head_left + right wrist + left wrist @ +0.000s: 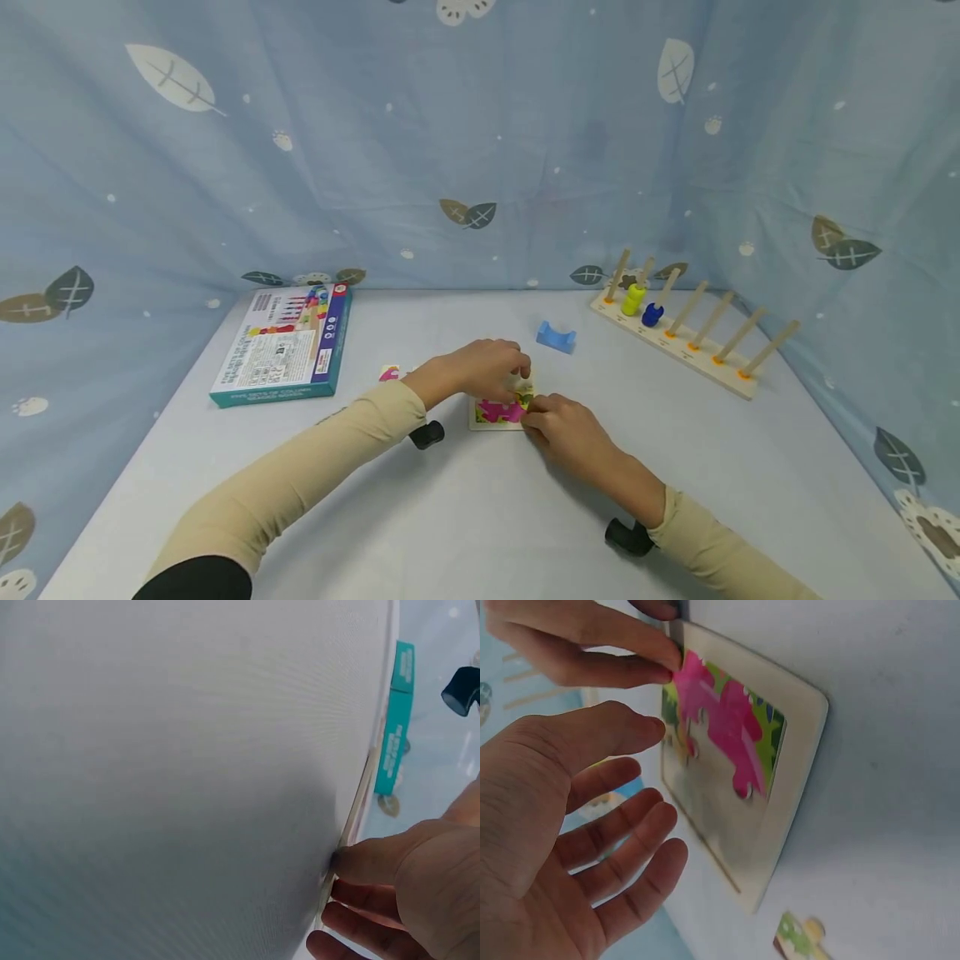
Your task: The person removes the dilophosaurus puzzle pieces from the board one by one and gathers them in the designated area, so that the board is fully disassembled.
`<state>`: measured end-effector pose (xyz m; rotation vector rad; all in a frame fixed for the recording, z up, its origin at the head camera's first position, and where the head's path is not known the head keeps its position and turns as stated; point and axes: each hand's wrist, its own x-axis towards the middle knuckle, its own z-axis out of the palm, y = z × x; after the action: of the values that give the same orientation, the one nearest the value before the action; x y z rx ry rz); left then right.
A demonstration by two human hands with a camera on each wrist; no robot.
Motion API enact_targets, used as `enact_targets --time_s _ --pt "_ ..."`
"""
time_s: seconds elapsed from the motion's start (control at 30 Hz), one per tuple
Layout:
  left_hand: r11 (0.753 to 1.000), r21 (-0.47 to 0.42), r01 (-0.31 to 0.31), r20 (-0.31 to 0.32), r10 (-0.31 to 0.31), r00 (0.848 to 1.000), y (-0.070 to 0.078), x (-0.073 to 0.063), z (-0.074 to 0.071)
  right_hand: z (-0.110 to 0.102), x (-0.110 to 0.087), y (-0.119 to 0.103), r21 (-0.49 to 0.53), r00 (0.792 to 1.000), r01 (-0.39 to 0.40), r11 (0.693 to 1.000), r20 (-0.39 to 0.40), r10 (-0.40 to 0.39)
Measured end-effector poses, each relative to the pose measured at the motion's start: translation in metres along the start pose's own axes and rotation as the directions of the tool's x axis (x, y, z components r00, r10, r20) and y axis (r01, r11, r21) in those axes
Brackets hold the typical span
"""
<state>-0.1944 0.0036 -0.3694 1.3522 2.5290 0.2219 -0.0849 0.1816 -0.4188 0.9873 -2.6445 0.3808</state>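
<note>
A wooden jigsaw board [480, 425] lies flat between both hands. Joined pink and green pieces [735, 735] fill the near part of its recess, while bare wood shows in the rest. Over the board's far left part hovers my left hand [483, 369], fingers loosely bent and thumb apart, with nothing between them in the left wrist view. My right hand [566, 433] grips the board's right side. Its thumb is against the near edge in the right wrist view, and its fingertips are on the pink pieces in the left wrist view. Beside the board lies a loose jigsaw piece [795, 937].
Left on the table lies a flat printed box [277, 354]. A blue curved block [555, 337] sits beyond the board. At the back right stands a wooden peg rack [705, 364] with yellow beads [633, 300] and a dark blue bead [652, 315]. Another pink piece [389, 372] lies left.
</note>
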Motion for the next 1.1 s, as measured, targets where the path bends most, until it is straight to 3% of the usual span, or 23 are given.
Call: enact_targets --time_s 0.27,0.5,1.1 --pt "1.000 0.007 -0.024 0.014 0.024 1.000 0.007 0.014 0.009 0.000 -0.002 0.001 -0.010 0.999 0.030 0.999 -0.016 -0.030" --pt "1.000 -0.019 -0.025 0.014 0.025 1.000 0.010 0.016 0.011 0.000 -0.002 0.002 0.004 1.000 0.019 1.000 -0.008 -0.019" --pt "0.997 0.066 -0.043 0.004 0.043 0.999 0.010 0.014 0.011 -0.003 -0.002 0.000 0.021 1.000 -0.018 1.000 0.015 0.018"
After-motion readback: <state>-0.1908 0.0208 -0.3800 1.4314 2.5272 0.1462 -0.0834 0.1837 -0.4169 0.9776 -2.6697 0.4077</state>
